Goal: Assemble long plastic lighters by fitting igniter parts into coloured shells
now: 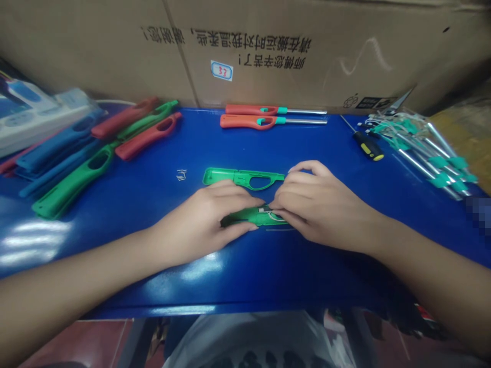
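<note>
My left hand (215, 214) grips the left end of a green lighter shell half (249, 216), which lies with its hollow side up low over the table. At its right part, my right hand (322, 204) pinches a small dark piece with a white wire (273, 216) lying inside the shell. My right fingers hide the shell's right end. Just behind both hands, a second green shell half (230, 177) with a trigger loop rests hollow side up on the table.
On the blue table (161, 204) are small pins (181, 175), red, blue and green shells (72, 181) at left, two orange lighters (253, 121) at the back, a screwdriver (367, 145) and metal-tube parts (429, 153) at right. A cardboard box (261, 87) stands behind; a power strip (42, 117) lies far left.
</note>
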A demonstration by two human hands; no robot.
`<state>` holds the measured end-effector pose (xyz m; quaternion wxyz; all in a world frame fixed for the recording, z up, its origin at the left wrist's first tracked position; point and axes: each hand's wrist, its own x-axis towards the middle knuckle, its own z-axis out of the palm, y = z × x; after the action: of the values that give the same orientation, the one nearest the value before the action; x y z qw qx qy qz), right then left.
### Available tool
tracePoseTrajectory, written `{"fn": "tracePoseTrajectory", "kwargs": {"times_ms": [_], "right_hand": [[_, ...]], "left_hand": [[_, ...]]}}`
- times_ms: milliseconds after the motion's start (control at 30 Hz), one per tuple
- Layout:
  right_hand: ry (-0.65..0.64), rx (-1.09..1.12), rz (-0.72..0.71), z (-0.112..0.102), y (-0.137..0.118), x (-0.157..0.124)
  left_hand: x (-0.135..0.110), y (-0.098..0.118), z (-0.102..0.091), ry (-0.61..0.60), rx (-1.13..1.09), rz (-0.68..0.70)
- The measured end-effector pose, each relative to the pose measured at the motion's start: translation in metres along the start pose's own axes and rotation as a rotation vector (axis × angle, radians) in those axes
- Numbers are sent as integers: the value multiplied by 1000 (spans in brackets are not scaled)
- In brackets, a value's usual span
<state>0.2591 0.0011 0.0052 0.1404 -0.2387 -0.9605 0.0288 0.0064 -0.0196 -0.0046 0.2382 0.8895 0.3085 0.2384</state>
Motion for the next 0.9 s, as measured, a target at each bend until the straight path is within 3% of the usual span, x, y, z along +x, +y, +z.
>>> {"fn": "tracePoseTrajectory", "kwargs": {"times_ms": [467, 667, 900], "right_hand": [[-53, -37, -43, -1, 0, 0], [-83, -118, -81, -7, -4, 0], [-33, -295, -124, -6, -12, 0]], "left_hand": [[0, 0, 0, -1, 19, 29], [0, 0, -1, 1, 28, 36], [-3, -1, 0, -37, 89, 68]]}}
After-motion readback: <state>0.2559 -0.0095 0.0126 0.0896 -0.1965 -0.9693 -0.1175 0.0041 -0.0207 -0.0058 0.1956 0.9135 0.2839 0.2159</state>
